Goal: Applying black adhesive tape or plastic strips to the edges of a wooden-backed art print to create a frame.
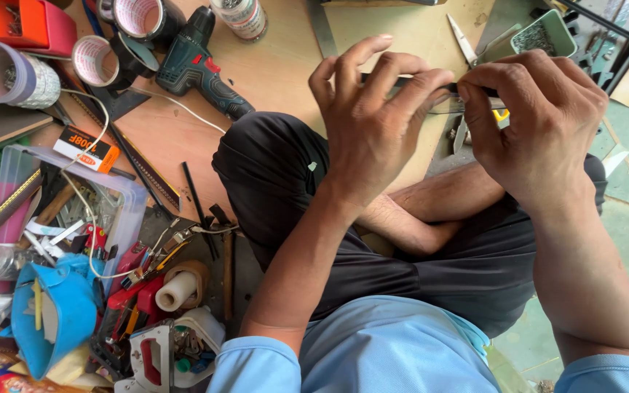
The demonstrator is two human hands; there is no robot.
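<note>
My left hand (373,120) and my right hand (540,124) meet above my crossed legs. Between them they pinch a thin dark strip (442,86) that runs level from one hand to the other. The left thumb and fingers clasp its left part, with the index finger raised. The right thumb and fingers grip its right end. A bit of yellow (501,115) shows under the right fingers. Most of the strip is hidden by the fingers.
A teal cordless drill (196,60) lies on the wooden board to the left. Tape rolls (96,60) sit beyond it. A clear tray of tools (74,211), a staple gun (156,355) and pliers crowd the left. Scissors (462,40) and a green bin of small metal parts (544,35) lie beyond my hands.
</note>
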